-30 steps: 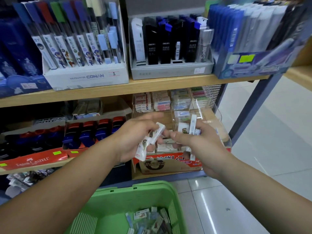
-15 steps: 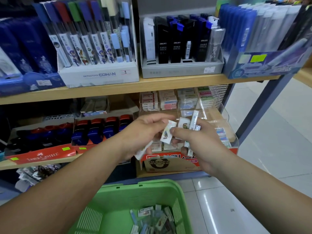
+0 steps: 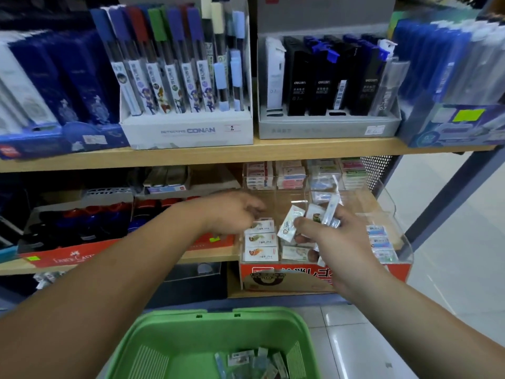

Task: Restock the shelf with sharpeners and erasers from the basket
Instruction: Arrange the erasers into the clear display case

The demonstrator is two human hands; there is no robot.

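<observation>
A wooden shelf (image 3: 246, 153) fills most of the view. Its top board carries a white Detective Conan box (image 3: 188, 129) of lead tubes and, just right of it, a grey box (image 3: 328, 128) of black and blue refill cases. At the bottom edge a green basket (image 3: 218, 322) sits low in front of the shelf, beside a pale tiled floor (image 3: 451, 242). A few small wrapped packets (image 3: 254, 361) lie loose on the basket's bottom, toward its right side.

At the right end of the lower board a clear tray (image 3: 388, 206), split into compartments, rests on a red carton (image 3: 276, 274). The tray's left compartment holds a row of flat white erasers (image 3: 261, 242), and its right compartment holds bluish packs (image 3: 378, 242).

The left hand (image 3: 235, 214) reaches over the left compartment with knuckles up and fingers curled down to the rearmost white eraser. I cannot tell whether it pinches that eraser or only touches it. The right hand (image 3: 336, 242) hangs over the middle compartment and grips a fanned bundle of wrapped pieces (image 3: 289, 225) between thumb and fingers, their ends sticking up past the knuckles
</observation>
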